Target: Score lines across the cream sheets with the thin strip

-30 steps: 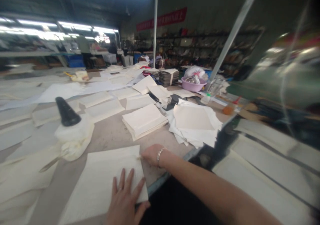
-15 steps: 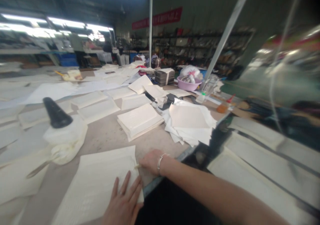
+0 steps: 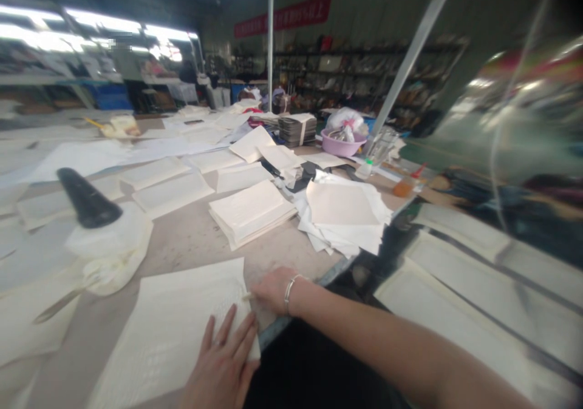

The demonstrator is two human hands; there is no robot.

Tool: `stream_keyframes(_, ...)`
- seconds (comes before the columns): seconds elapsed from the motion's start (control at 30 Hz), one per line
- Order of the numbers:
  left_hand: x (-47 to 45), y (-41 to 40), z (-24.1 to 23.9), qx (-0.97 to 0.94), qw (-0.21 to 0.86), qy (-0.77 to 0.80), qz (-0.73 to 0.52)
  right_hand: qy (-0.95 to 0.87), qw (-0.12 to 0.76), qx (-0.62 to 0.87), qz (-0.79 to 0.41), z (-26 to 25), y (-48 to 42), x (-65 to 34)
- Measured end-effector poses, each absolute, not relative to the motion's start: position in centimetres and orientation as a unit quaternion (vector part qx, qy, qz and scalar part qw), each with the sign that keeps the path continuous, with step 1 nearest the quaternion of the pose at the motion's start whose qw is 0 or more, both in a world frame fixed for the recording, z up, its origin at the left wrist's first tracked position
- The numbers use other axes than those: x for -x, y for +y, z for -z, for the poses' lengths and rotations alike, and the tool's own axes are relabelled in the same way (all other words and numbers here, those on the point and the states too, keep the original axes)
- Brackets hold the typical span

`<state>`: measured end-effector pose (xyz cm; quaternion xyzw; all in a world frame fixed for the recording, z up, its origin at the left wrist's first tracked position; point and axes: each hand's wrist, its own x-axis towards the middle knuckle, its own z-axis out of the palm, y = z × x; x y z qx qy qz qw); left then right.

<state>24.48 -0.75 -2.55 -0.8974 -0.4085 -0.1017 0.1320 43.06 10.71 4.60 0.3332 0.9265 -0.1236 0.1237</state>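
Observation:
A large cream sheet (image 3: 182, 312) with rows of faint raised marks lies near the table's front edge. My left hand (image 3: 223, 360) rests flat on its right part, fingers spread. Just beyond the sheet's right edge is my right hand (image 3: 272, 290), with a bracelet (image 3: 288, 294) on its wrist. Its fingers are closed, and a small pale tip (image 3: 247, 297) pokes out from them over the sheet's edge. What that tip belongs to is hidden. To the left sits a white container (image 3: 107, 245) with a black, cone-like top (image 3: 88, 199), smeared with a creamy substance.
A stack of folded cream pieces (image 3: 250, 212) and a pile of loose sheets (image 3: 346, 206) lie ahead. Farther back stand a lilac basin (image 3: 344, 145) and a small bottle of orange liquid (image 3: 403, 187). Cream panels (image 3: 460, 312) lie to the right, past the table edge (image 3: 337, 269).
The view has tilted slightly, so the scene sits a little higher and farther left. Both hands keep almost the same place at the sheet.

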Motion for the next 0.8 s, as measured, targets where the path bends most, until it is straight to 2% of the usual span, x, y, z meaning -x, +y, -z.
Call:
stream_keyframes(0.3,-24.6,-0.8,2.6,0.9,0.141,-0.406,0.08,0.931,0.134,-0.317,0.117,-5.9,9.1,-43.2)
stream_keyframes(0.57,-23.7,-1.5,3.0,0.907,0.121,-0.367,0.166,0.932,0.12,-0.321,0.121,-5.1,8.2,-43.6)
stream_keyframes(0.8,-23.4,-1.4,4.0,0.906,0.125,-0.362,0.179,0.93,0.122,-0.325,0.124,-5.0,7.8,-44.5)
